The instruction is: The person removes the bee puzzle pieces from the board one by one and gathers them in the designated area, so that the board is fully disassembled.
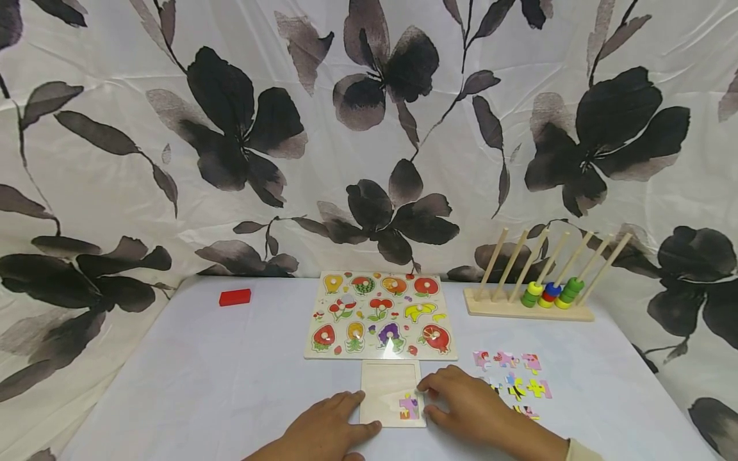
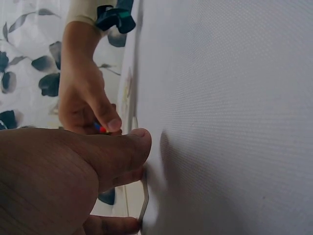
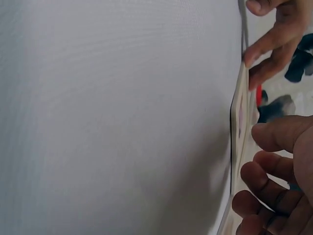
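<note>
A small wooden puzzle tray (image 1: 383, 397) lies in front of me, one pink-purple jigsaw piece (image 1: 409, 406) in its lower right part. My left hand (image 1: 328, 422) rests against the tray's left side, fingers fairly straight, with the thumb by the front corner. Over the right edge is my right hand (image 1: 467, 403), its fingers loosely bent; in the right wrist view nothing shows between thumb and fingers. To the right of the tray lie loose jigsaw pieces, among them a pink one (image 1: 532, 363) and a yellow one (image 1: 536, 388); the right hand partly hides some.
Behind the tray lies a fruit peg puzzle board (image 1: 380, 317). A wooden bead abacus (image 1: 530, 310) with upright rods stands at the back right. One red block (image 1: 234, 297) sits at the back left. Floral cloth (image 1: 369, 141) hangs behind the white-covered table (image 1: 190, 384).
</note>
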The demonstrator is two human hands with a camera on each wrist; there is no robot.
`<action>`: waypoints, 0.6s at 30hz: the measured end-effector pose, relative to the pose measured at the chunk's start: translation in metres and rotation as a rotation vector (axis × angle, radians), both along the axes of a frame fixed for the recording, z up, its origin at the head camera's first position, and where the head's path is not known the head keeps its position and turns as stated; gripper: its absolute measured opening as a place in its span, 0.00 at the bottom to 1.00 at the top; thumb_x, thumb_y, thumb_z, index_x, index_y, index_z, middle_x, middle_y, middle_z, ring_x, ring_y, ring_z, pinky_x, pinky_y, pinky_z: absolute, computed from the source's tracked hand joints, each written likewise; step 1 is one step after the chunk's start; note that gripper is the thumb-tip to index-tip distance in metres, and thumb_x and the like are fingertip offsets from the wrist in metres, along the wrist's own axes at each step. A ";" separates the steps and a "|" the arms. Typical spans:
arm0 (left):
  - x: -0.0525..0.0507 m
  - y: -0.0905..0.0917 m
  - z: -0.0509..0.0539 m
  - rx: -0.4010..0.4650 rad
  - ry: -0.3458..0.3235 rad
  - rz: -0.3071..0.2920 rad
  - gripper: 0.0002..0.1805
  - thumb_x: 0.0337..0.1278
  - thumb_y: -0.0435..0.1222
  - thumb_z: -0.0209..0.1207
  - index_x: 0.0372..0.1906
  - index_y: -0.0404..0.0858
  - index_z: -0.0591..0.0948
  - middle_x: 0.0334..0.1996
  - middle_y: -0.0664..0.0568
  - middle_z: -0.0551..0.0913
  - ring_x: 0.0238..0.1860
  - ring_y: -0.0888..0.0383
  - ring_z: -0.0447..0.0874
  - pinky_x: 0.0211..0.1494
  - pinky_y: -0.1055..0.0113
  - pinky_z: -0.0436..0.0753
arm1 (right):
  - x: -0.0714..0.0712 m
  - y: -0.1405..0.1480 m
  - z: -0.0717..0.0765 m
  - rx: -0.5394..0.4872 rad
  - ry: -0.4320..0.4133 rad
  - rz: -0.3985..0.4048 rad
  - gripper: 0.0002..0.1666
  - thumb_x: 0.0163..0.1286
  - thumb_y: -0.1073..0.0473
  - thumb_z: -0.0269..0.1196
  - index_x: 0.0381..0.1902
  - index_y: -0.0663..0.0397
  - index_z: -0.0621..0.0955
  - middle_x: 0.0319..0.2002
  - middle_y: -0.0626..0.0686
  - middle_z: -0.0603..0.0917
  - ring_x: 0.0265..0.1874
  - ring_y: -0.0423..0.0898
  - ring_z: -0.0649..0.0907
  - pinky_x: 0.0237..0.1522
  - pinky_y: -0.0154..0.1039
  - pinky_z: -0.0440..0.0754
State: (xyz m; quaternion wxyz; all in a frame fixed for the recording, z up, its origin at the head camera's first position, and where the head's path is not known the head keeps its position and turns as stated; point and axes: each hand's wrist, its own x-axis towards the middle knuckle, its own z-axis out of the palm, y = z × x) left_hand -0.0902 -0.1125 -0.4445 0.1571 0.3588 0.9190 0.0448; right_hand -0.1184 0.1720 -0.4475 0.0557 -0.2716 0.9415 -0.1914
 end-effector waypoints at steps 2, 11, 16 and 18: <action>0.000 0.000 -0.001 0.003 -0.003 0.002 0.27 0.62 0.57 0.65 0.67 0.64 0.80 0.69 0.47 0.73 0.66 0.49 0.73 0.62 0.51 0.80 | 0.000 -0.004 -0.001 0.006 -0.001 0.009 0.17 0.63 0.49 0.73 0.49 0.41 0.85 0.34 0.32 0.74 0.39 0.35 0.74 0.34 0.38 0.79; -0.001 -0.001 -0.002 0.013 -0.016 0.012 0.28 0.61 0.58 0.65 0.67 0.64 0.80 0.69 0.47 0.73 0.66 0.49 0.73 0.63 0.51 0.80 | 0.001 -0.017 -0.004 0.025 0.023 0.063 0.19 0.62 0.46 0.73 0.49 0.43 0.86 0.38 0.36 0.76 0.40 0.36 0.74 0.34 0.37 0.79; -0.001 -0.001 -0.002 0.026 -0.017 0.020 0.27 0.60 0.57 0.65 0.66 0.63 0.81 0.69 0.47 0.73 0.67 0.49 0.73 0.63 0.50 0.79 | 0.001 -0.021 -0.004 0.045 0.034 0.072 0.20 0.63 0.45 0.73 0.49 0.44 0.86 0.37 0.36 0.76 0.40 0.37 0.74 0.34 0.38 0.79; 0.000 -0.001 -0.002 0.030 -0.011 0.017 0.27 0.61 0.57 0.65 0.66 0.63 0.81 0.69 0.46 0.73 0.67 0.48 0.73 0.63 0.51 0.79 | 0.001 -0.023 -0.004 0.053 0.037 0.070 0.20 0.62 0.45 0.73 0.49 0.44 0.86 0.36 0.36 0.75 0.40 0.37 0.75 0.35 0.38 0.79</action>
